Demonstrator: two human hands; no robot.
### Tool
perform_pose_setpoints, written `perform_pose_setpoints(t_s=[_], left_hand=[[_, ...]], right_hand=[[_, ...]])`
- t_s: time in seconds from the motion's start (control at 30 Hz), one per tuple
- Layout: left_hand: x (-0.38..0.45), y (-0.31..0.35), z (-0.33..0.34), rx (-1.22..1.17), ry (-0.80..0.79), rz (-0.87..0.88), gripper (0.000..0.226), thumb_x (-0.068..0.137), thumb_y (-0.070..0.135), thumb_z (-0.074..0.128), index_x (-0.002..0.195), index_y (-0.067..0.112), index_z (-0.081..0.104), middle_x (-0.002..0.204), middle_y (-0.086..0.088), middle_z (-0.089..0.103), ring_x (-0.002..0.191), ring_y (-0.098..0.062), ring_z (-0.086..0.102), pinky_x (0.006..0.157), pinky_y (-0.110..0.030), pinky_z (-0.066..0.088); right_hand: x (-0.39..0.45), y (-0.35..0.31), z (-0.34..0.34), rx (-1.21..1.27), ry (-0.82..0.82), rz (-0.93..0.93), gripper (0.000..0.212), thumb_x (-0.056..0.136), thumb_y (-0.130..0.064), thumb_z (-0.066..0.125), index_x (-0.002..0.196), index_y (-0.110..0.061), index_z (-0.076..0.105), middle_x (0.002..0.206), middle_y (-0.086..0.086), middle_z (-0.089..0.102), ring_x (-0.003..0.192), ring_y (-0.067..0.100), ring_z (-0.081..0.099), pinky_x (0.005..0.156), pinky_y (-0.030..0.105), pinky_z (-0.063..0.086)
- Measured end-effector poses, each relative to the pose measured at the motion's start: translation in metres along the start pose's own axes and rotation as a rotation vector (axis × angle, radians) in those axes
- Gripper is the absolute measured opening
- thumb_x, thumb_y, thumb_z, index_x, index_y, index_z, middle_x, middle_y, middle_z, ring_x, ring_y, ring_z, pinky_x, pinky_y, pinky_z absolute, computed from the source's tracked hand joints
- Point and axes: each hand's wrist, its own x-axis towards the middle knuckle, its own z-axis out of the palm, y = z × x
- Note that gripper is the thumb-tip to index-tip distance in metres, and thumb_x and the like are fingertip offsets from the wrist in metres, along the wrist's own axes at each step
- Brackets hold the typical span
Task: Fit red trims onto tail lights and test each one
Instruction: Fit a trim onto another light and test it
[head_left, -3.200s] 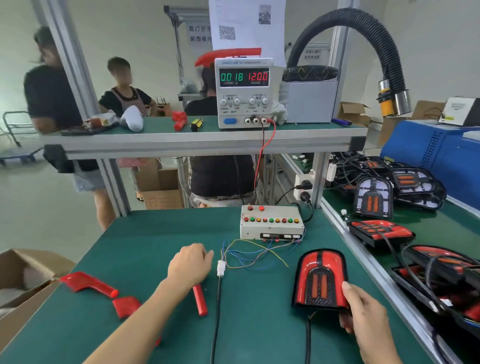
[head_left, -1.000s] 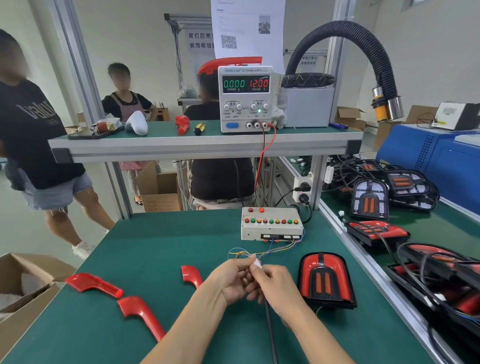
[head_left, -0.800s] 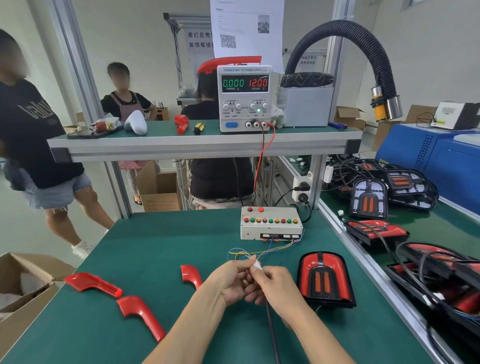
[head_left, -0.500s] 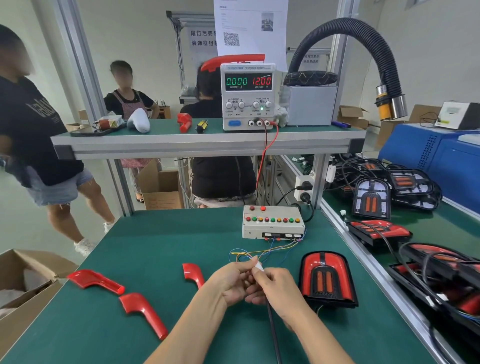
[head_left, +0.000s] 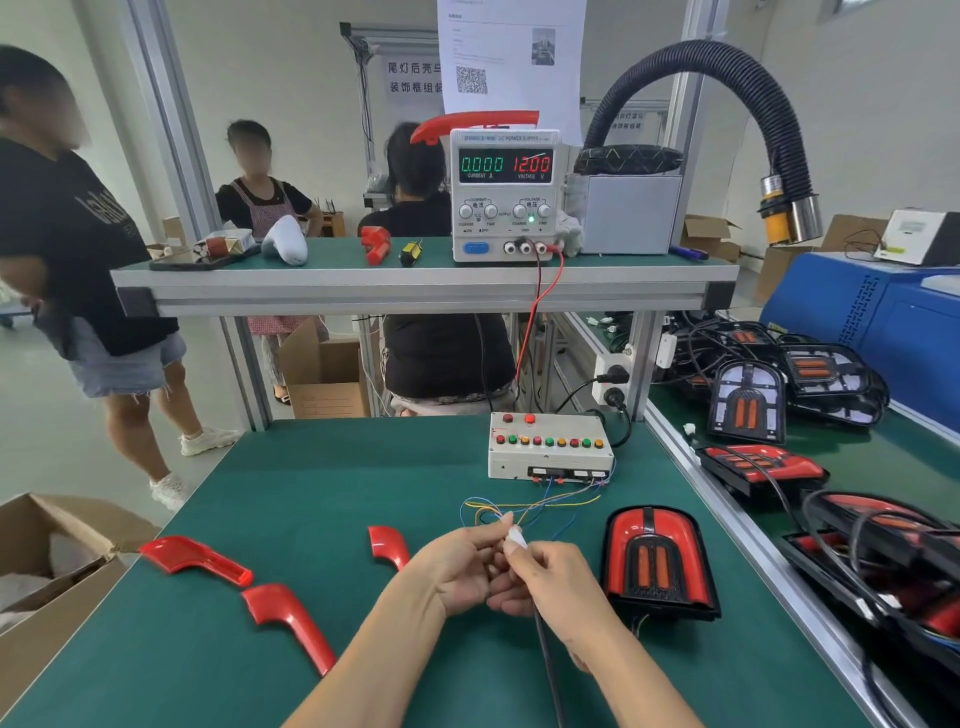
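Note:
My left hand (head_left: 460, 569) and my right hand (head_left: 550, 582) meet over the middle of the green table and both pinch a small white connector (head_left: 514, 535). Coloured wires run from it to the test box (head_left: 549, 447); a black cable (head_left: 545, 660) hangs from it toward me. A tail light with its red trim fitted (head_left: 655, 561) lies flat just right of my right hand, unlit. Three loose red trims lie to the left: one (head_left: 195, 560), another (head_left: 288, 621), and a short one (head_left: 388, 544) beside my left hand.
A power supply (head_left: 504, 195) on the upper shelf reads 0.000 A and 12.00 V. More tail lights (head_left: 750, 402) and tangled cables fill the bench at right. An open cardboard box (head_left: 47, 566) stands at the left edge. People stand behind the bench.
Earlier my left hand lay by the connector and my right held the tail light; now both hands pinch the connector. The supply's current dropped from 0.018 to 0.000. A person walked in at left.

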Motion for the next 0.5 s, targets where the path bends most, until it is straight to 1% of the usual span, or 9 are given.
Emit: perform_pose_setpoints(t_s=[0.2,0.27,0.33,0.4,0.43,0.5], left_hand=[[0.005,-0.004,0.0,0.028,0.015,0.016,0.022,0.071,0.018,0.078,0.073,0.001,0.065,0.063,-0.007,0.049,0.058,-0.014,0.042,0.046,-0.025,0.051],[0.005,-0.005,-0.001,0.071,-0.009,0.037,0.024,0.074,0.023,0.077,0.073,0.003,0.065,0.064,-0.007,0.048,0.057,-0.014,0.042,0.047,-0.025,0.05],[0.004,-0.005,-0.006,0.133,-0.096,0.06,0.024,0.082,0.028,0.073,0.076,0.006,0.069,0.066,-0.006,0.051,0.058,-0.013,0.045,0.057,-0.025,0.049],[0.001,-0.004,-0.013,0.174,-0.208,0.089,0.02,0.09,0.026,0.067,0.087,0.008,0.074,0.07,-0.005,0.056,0.065,-0.013,0.046,0.068,-0.025,0.043],[0.0,-0.003,-0.015,0.19,-0.253,0.104,0.018,0.091,0.023,0.065,0.093,0.007,0.074,0.073,-0.006,0.058,0.069,-0.014,0.047,0.07,-0.026,0.041],[-0.001,-0.004,-0.016,0.218,-0.304,0.119,0.021,0.094,0.023,0.063,0.102,0.005,0.071,0.075,-0.007,0.059,0.068,-0.016,0.048,0.063,-0.028,0.041]], right_hand=[[0.0,0.002,-0.002,-0.051,-0.002,0.01,0.034,0.105,-0.026,0.052,0.085,-0.007,0.072,0.075,0.013,0.077,0.071,0.027,0.078,0.072,0.037,0.065],[0.001,0.002,-0.003,-0.065,-0.011,0.014,0.035,0.105,-0.028,0.052,0.085,-0.007,0.072,0.076,0.012,0.078,0.071,0.026,0.078,0.073,0.036,0.065],[0.001,0.0,-0.005,-0.052,-0.032,0.028,0.041,0.106,-0.033,0.05,0.081,-0.006,0.069,0.077,0.013,0.078,0.073,0.026,0.078,0.07,0.033,0.064],[0.001,-0.002,-0.006,0.011,-0.053,0.06,0.049,0.107,-0.039,0.047,0.075,-0.006,0.065,0.078,0.015,0.078,0.074,0.027,0.078,0.066,0.029,0.061],[0.001,-0.003,-0.006,0.038,-0.06,0.073,0.05,0.107,-0.04,0.046,0.075,-0.006,0.064,0.079,0.015,0.078,0.074,0.027,0.078,0.064,0.028,0.06],[0.002,-0.005,-0.005,0.056,-0.066,0.09,0.05,0.107,-0.041,0.045,0.076,-0.006,0.062,0.082,0.015,0.078,0.073,0.026,0.077,0.061,0.026,0.057]])
